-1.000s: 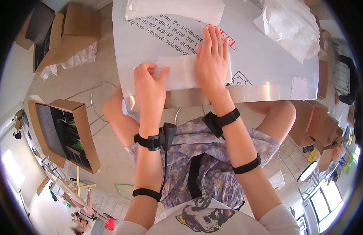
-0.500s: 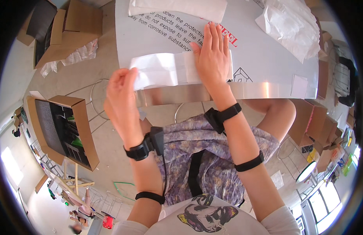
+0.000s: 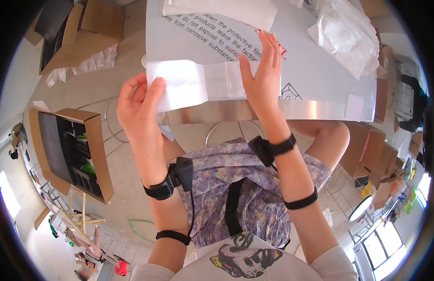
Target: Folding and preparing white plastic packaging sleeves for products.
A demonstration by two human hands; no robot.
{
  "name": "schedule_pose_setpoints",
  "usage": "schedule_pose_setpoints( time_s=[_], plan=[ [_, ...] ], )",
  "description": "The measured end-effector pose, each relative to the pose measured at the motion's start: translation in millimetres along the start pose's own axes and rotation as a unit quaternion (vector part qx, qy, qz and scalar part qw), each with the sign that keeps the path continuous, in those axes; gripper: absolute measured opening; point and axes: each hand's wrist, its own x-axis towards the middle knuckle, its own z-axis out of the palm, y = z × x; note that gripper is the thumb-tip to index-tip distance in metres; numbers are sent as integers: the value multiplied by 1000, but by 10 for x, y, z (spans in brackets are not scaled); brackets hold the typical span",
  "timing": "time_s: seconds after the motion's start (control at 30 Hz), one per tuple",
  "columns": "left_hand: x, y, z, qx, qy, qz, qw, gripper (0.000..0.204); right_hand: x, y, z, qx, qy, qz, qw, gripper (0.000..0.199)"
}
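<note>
A thin white folded sheet [image 3: 177, 86], partly see-through towards its middle, lies along the near edge of a grey, film-covered tabletop [image 3: 315, 70]. My left hand [image 3: 141, 103] pinches the sheet's left edge between thumb and fingers and holds that end slightly raised. On the right end of the sheet rests my right hand [image 3: 263, 79], tilted onto its outer side, fingers stretched out and thumb apart. That hand hides the sheet's right end. Whether the sheet is paper or plastic, I cannot tell.
A stack of white sheets [image 3: 221, 11] lies at the table's far side, and a crumpled white bundle [image 3: 345, 37] at the far right. Open cardboard boxes stand on the floor left [image 3: 71, 154] and right [image 3: 359, 147]. My knees are beneath the table's metal edge [image 3: 217, 111].
My left hand has drawn the sheet's left end further left, spreading it wider. My right hand has turned from lying flat to tilting on its side.
</note>
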Motion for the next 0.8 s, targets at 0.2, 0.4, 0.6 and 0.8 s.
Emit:
schedule_pose_setpoints(
  time_s=[0.2,0.4,0.6,0.8],
  plan=[
    [-186,173,395,119,-49,35,991,36,-333,-825,-447,258,-127,95,953,78],
    [-264,119,466,155,-120,115,974,38,-213,-653,-347,437,-19,358,825,33],
    [-342,-181,208,452,-119,233,853,60,-135,-235,-777,640,73,430,632,33],
    [-272,-758,259,477,-158,309,807,61,-204,277,-809,623,49,441,644,34]
  ],
)
